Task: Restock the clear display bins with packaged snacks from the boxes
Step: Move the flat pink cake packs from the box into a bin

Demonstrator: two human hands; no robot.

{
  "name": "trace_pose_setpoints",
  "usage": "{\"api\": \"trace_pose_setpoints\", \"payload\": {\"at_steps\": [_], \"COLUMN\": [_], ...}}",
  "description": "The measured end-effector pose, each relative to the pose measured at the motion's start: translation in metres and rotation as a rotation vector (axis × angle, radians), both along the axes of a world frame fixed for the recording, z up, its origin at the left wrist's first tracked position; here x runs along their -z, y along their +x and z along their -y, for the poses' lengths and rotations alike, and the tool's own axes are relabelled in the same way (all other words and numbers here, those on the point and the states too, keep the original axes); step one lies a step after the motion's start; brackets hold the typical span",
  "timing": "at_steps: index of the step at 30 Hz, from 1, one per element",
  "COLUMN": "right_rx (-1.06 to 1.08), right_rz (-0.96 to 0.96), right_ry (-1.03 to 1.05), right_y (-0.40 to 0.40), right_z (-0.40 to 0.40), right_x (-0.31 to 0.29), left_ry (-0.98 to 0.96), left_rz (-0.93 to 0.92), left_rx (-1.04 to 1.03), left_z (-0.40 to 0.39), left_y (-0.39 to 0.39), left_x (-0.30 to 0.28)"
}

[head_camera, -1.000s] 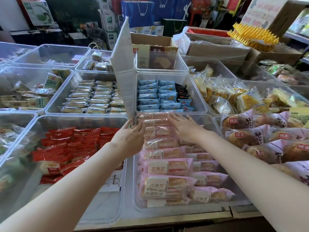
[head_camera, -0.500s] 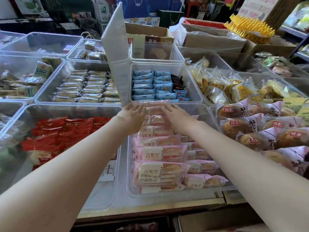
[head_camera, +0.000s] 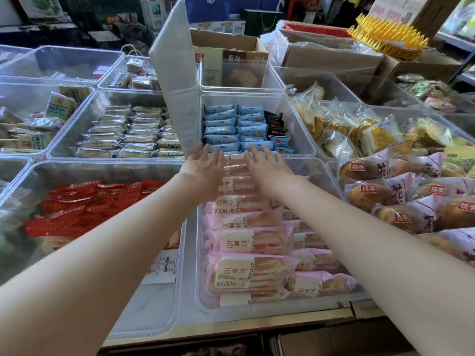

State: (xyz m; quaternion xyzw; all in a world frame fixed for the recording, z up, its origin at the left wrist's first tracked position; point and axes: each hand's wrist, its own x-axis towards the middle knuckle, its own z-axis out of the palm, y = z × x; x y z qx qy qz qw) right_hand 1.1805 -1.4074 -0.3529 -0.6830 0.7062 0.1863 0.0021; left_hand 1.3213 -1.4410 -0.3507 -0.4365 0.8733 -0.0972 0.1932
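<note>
Both hands are extended over the far end of the clear plastic display bin (head_camera: 198, 255) at centre front. The left hand (head_camera: 204, 164) and right hand (head_camera: 266, 165) lie flat, fingers straight and slightly spread, palms down on the farthest of the pink-wrapped packaged bread snacks (head_camera: 250, 242). Neither hand pinches or grips a packet; they appear to be pressing or squaring the row against the bin's back wall.

Progress, as judged: this bin is well stocked, with a full left row of pink packets front to back and a second row on the right. The clear bin of blue-wrapped small packets (head_camera: 226, 129) behind it holds stock only in its front part. The clear bin of red-wrapped packets (head_camera: 84, 204) to the left is partly filled, its near end bare. Open brown cardboard boxes (head_camera: 329, 57) stand at the rear, so further restocking probably remains.

Not determinable: the box contents; the depth of stacking in any bin; the right row of pink packets, partly covered by the right forearm; the purpose of the upright white panel (head_camera: 177, 80).
</note>
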Motion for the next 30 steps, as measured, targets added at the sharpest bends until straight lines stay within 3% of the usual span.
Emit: {"api": "trace_pose_setpoints", "payload": {"at_steps": [4,13,17,20,23,25,27,30], "right_rx": [-0.017,-0.026,-0.002,0.001,0.016,-0.010,-0.040,-0.019], "right_rz": [0.011,0.126,0.277,0.421,0.595,0.633,0.623,0.646], "right_ry": [0.095,0.108,0.116,0.014,0.006,0.139,0.246,0.200], "right_y": [0.003,0.002,-0.006,-0.012,-0.013,-0.012,-0.014,-0.018], "right_z": [0.004,0.003,-0.002,-0.019,-0.051,-0.072,-0.084,-0.088], "right_x": [0.004,0.005,-0.015,-0.034,-0.039,-0.036,-0.033,-0.030], "left_ry": [0.098,0.084,0.016,-0.004,0.224,0.397,0.428,0.400], "left_rz": [0.058,0.088,-0.038,-0.291,-0.528,-0.456,-0.386,-0.492], "left_rx": [-0.047,-0.024,0.059,0.124,0.030,0.017,0.024,-0.005], "left_z": [0.008,0.001,-0.007,-0.028,-0.059,-0.073,-0.077,-0.072], "left_y": [-0.004,-0.007,0.007,0.021,0.031,0.031,0.032,0.035], "left_x": [0.010,0.012,0.000,-0.010,-0.010,-0.001,0.006,0.007]}}
